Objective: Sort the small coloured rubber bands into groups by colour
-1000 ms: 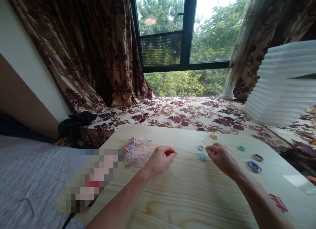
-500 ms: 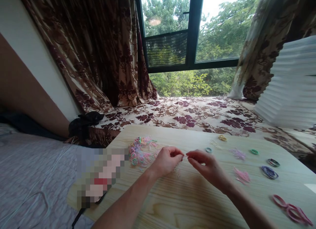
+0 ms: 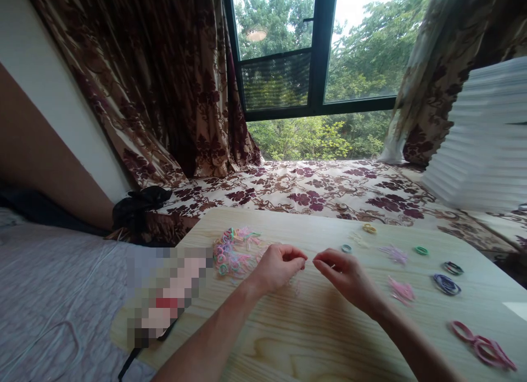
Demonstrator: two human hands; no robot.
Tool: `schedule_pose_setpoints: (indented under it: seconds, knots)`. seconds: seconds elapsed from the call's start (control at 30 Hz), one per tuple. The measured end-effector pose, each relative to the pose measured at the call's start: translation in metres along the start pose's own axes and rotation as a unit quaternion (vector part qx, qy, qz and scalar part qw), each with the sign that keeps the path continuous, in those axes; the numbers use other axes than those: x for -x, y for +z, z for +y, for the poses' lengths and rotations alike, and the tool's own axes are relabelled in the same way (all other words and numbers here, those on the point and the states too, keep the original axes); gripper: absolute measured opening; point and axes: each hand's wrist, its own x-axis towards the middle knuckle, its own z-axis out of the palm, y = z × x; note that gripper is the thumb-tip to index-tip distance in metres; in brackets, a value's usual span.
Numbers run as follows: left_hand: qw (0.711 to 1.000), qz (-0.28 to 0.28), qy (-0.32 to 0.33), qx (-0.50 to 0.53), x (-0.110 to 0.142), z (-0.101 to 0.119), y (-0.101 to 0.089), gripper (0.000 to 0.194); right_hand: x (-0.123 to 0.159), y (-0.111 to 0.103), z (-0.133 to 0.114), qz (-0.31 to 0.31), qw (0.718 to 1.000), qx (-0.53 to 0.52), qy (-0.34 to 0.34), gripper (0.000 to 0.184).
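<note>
Right hand: now at the centre of the frame, having come in from the right-hand scatter of bands, where it was a second ago; half a second ago it was already about here.
Left hand: just left of centre, hardly shifted over the same second, its wrist close to the mixed pile.
Left fingers: narrow, thumb and forefinger drawn together at the tips; whether they pinch a band I cannot tell.
Right fingers: bent and narrow, tips facing the left hand's across a slight gap; anything held there is too small to make out.
Mixed pile: many-coloured bands heaped left of centre, beyond the left forearm.
Colour groups: pink bundle and lilac bundle right of centre, both in plain sight since the right arm moved off them.
Rings: yellow rings above the lilac, a green ring to its right, dark purple bands further right, pink-red loops at the lower right.
Teal cluster: seen near the right fingertips a second ago, out of sight now, probably behind that hand.
Meaning: the work seems to have passed from the spread-out groups to the space between the fingertips, above the wooden table.
</note>
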Motion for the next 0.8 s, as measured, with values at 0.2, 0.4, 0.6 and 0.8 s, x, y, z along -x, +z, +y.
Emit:
schedule_pose_setpoints:
  seconds: [0.2,0.4,0.6,0.8]
  knots:
    - [1.000,-0.002,-0.016,0.003,-0.001,-0.003,-0.005,0.033,-0.001,-0.003,-0.001,-0.019,0.999,0.003,0.041,0.028]
    - [0.998,-0.044,-0.022,-0.031,0.002,-0.001,-0.004,0.035,-0.001,-0.001,0.002,-0.023,0.999,0.008,0.034,0.028]
    - [0.997,-0.049,-0.011,-0.058,0.004,-0.003,-0.001,0.035,-0.001,0.001,0.010,-0.007,0.999,0.021,0.030,0.027]
    - [0.997,-0.037,0.015,-0.068,0.003,-0.006,0.004,0.027,0.001,0.002,0.011,-0.014,0.999,0.026,0.032,0.026]
